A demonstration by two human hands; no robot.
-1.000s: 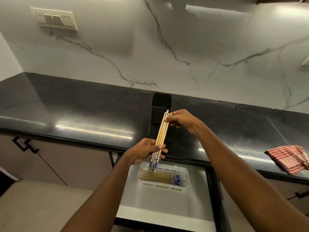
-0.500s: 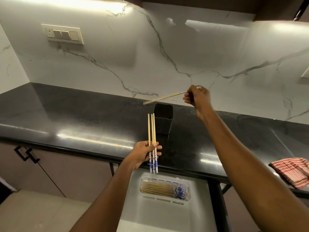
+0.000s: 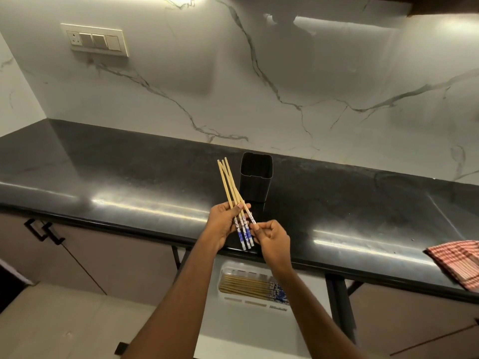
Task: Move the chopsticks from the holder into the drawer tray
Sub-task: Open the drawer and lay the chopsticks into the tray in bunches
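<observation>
your left hand (image 3: 225, 225) holds a small fan of chopsticks (image 3: 231, 187) over the front edge of the black tabletop (image 3: 129, 177). its fingers (image 3: 239, 207) are curled round the sticks at about their lower third, with the thumb across the front. the long axis runs nearly upright, leaning left. the plain wooden tips point up and away from your fingers towards the marble wall, and the blue-and-white patterned ends point down, below your grip. the sticks are close together at the patterned ends and spread slightly at the tips.

your right hand (image 3: 272, 238) sits just right of those patterned ends. its fingers (image 3: 259, 228) are pressed together in a pinch on the end of the rightmost stick, which sits higher than the other three.

the black holder (image 3: 256, 177) stands upright on the tabletop, just beyond your fingers and a little to the right, close beside the tips (whether they touch it you cannot tell from here).

below your fingers is the open drawer (image 3: 259, 332) with the drawer tray (image 3: 225, 271) at its back. a flat bundle (image 3: 246, 287) of chopsticks lies lengthwise in it, left to right, patterned ends to the right.

far right of your fingers a red checked cloth (image 3: 461, 263) lies at the tabletop's edge.
</observation>
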